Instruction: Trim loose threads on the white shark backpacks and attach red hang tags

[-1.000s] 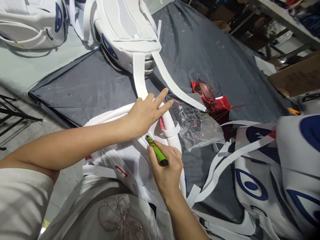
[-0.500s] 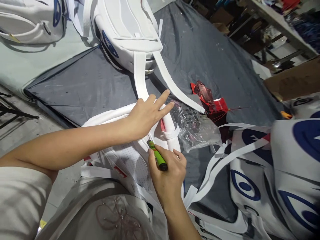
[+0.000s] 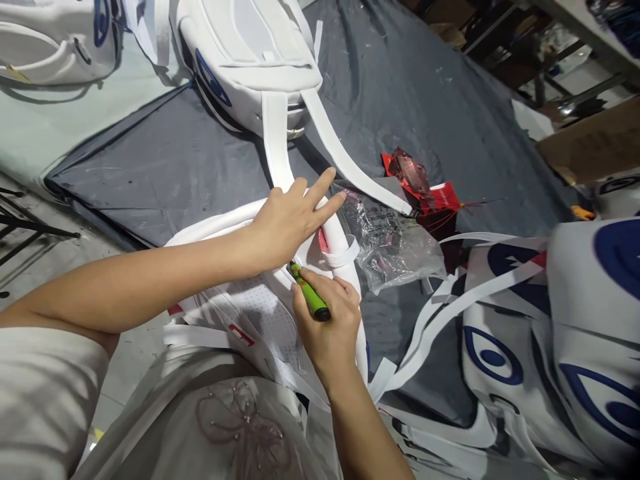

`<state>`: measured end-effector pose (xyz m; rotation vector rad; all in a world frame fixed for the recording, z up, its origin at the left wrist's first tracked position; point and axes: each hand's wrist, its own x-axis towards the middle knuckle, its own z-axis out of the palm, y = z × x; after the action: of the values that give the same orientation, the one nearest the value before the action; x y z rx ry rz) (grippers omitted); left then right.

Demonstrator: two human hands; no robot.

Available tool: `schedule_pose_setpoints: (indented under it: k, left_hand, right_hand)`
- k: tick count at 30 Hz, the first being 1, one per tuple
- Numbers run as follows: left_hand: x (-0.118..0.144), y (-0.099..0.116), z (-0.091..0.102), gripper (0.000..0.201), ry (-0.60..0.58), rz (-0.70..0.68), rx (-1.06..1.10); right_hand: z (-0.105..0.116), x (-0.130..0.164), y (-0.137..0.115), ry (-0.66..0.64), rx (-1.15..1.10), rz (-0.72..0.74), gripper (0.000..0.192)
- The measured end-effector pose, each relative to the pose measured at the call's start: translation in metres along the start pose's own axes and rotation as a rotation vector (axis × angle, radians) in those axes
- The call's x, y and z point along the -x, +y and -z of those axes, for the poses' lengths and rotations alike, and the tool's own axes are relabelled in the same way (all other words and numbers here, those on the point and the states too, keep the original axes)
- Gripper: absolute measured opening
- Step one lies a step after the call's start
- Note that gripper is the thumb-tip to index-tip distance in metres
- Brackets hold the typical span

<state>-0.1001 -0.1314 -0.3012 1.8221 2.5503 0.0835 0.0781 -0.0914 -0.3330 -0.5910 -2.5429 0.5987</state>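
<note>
My left hand (image 3: 290, 220) lies flat with spread fingers on a white padded shoulder strap (image 3: 345, 247) of a white backpack (image 3: 260, 313) at the table's near edge, pressing it down. My right hand (image 3: 327, 327) grips a green pen-like tool (image 3: 310, 297), its dark tip pointing at the strap just below my left palm. A white mesh panel of the backpack shows between my two arms.
A dark grey cloth (image 3: 400, 93) covers the table. Another white backpack (image 3: 250, 60) lies at the far side with straps trailing toward me. Crumpled clear plastic (image 3: 395, 247) and red wrapping (image 3: 425, 193) sit right of my hands. White and blue backpacks (image 3: 560, 320) pile at right.
My right hand with the green tool has moved slightly up toward my left palm. My left hand stays pressed on the strap. The view shifted a little.
</note>
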Motion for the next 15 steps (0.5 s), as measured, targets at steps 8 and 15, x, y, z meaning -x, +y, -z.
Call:
schedule_pose_setpoints:
  k: [8, 15]
  left_hand:
    - [-0.0025, 0.0015, 0.0015, 0.089, -0.033, -0.006, -0.07]
    - [-0.0062, -0.0023, 0.0078, 0.1, -0.095, -0.006, -0.054]
  right_hand:
    - [0.0014, -0.0019, 0.0005, 0.014, 0.045, 0.038, 0.017]
    - [-0.004, -0.0058, 0.0067, 0.024, -0.011, -0.037, 0.014]
